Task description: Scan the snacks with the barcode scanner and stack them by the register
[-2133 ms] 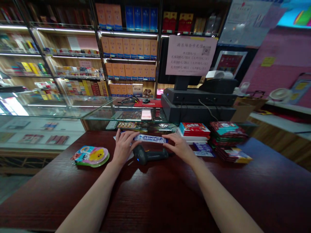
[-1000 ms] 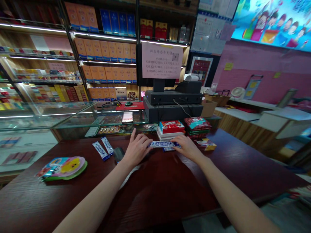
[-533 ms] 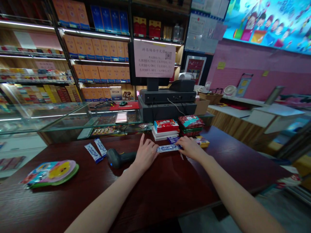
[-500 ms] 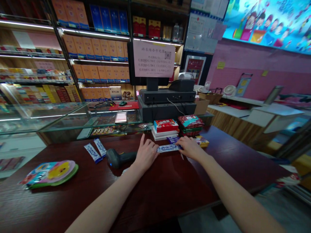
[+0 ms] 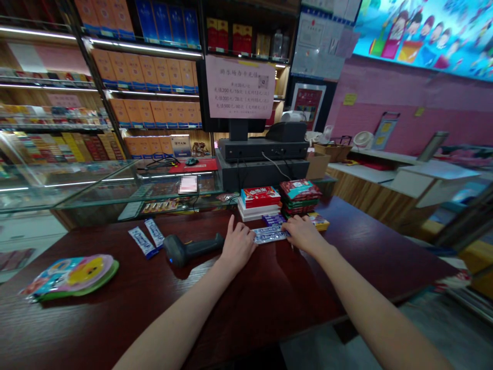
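Two slim blue-and-white snack packets point(image 5: 270, 236) lie side by side on the dark table, between my hands. My left hand point(image 5: 239, 245) is closed on their left end, with one finger sticking up. At the right end, the bent fingers of my right hand point(image 5: 302, 234) grip the packets; its fingertips are partly hidden. Just behind lie small purple packets point(image 5: 273, 220). Left of my left hand rests a black barcode scanner point(image 5: 190, 248). Two more blue-and-white packets point(image 5: 143, 241) lie farther left.
Red and white boxes point(image 5: 260, 197) and a pile of red-brown bags point(image 5: 299, 190) stand behind my hands, near a yellow pack point(image 5: 319, 222). A colourful plastic package point(image 5: 75, 275) lies at the left. Beyond are a glass counter point(image 5: 96, 187) and a till monitor bearing a paper sign point(image 5: 241, 87).
One packet strip showed between my hands before; now two show side by side. My left hand has shifted slightly to the right and toward me; my right hand has barely moved.
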Available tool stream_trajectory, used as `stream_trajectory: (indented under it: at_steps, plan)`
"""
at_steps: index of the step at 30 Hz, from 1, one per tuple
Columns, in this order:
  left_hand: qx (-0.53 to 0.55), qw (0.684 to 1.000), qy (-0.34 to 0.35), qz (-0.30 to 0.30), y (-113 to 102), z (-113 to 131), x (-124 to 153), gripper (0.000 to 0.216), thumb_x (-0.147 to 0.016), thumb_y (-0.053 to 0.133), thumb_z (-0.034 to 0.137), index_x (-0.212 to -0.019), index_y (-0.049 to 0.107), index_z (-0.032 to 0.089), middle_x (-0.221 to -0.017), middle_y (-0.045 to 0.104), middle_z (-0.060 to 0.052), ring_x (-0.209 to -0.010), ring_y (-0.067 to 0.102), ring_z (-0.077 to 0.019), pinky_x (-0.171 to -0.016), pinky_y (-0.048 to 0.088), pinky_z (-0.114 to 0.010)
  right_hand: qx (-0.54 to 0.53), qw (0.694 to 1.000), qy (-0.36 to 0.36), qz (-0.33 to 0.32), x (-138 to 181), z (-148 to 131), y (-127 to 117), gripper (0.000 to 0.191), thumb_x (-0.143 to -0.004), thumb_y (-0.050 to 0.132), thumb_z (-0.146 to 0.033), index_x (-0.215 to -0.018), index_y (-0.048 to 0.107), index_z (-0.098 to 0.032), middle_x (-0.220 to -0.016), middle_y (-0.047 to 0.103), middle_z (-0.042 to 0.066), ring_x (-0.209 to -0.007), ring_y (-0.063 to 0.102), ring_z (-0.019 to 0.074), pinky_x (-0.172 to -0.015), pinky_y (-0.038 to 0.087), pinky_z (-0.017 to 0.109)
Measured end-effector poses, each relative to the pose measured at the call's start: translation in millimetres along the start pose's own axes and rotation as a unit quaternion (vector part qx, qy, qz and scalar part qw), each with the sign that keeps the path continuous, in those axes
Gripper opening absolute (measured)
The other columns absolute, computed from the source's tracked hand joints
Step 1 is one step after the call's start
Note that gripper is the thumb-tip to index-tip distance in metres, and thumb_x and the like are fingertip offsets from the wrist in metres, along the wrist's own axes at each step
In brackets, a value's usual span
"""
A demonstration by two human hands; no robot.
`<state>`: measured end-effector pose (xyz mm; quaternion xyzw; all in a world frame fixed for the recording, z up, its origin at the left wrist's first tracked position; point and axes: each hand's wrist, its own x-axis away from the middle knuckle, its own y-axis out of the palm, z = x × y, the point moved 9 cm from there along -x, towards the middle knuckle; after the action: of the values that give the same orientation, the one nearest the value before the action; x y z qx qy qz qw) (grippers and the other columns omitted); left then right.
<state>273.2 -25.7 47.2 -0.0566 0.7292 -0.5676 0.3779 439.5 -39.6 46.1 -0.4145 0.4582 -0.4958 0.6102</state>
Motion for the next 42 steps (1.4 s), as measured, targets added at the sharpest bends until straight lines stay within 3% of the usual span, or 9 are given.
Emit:
stream_trajectory:
  at_steps: [22,32,42]
  plan:
    - [0.03,0.998,-0.039,-0.024,5,-6,0,0.028,-0.089,0.066,0.043,-0.108,0.071,0.024,-0.105,0.067,-0.005,-0.11,0.055,-0.0253,-0.122,0.018,-0.058,-0.025,0.999,0.027,-0.013,-1,5,5,0.034,-0.088,0.054,-0.015,-0.12,0.062,-0.021,-0.112,0.073,0.011,-0.108,0.059,0.0292,-0.086,0.031,0.039]
    - [0.028,0.998,-0.049,-0.034,-1,-12,3,0.04,-0.085,0.07,0.046,-0.117,0.066,0.021,-0.11,0.068,-0.006,-0.113,0.055,-0.0267,-0.123,0.017,-0.057,-0.031,0.999,0.013,-0.005,-2,2,5,0.032,-0.084,0.06,-0.018,-0.115,0.064,-0.023,-0.112,0.073,0.008,-0.108,0.058,0.0289,-0.085,0.03,0.038]
    - [0.013,0.997,-0.059,-0.037,-18,-24,4,0.034,-0.089,0.067,0.043,-0.116,0.067,0.022,-0.112,0.069,-0.006,-0.114,0.056,-0.0264,-0.123,0.018,-0.056,-0.032,0.999,0.001,0.028,-6,-13,-8,0.022,-0.091,0.058,-0.021,-0.111,0.067,-0.022,-0.109,0.074,0.008,-0.107,0.059,0.028,-0.085,0.031,0.038]
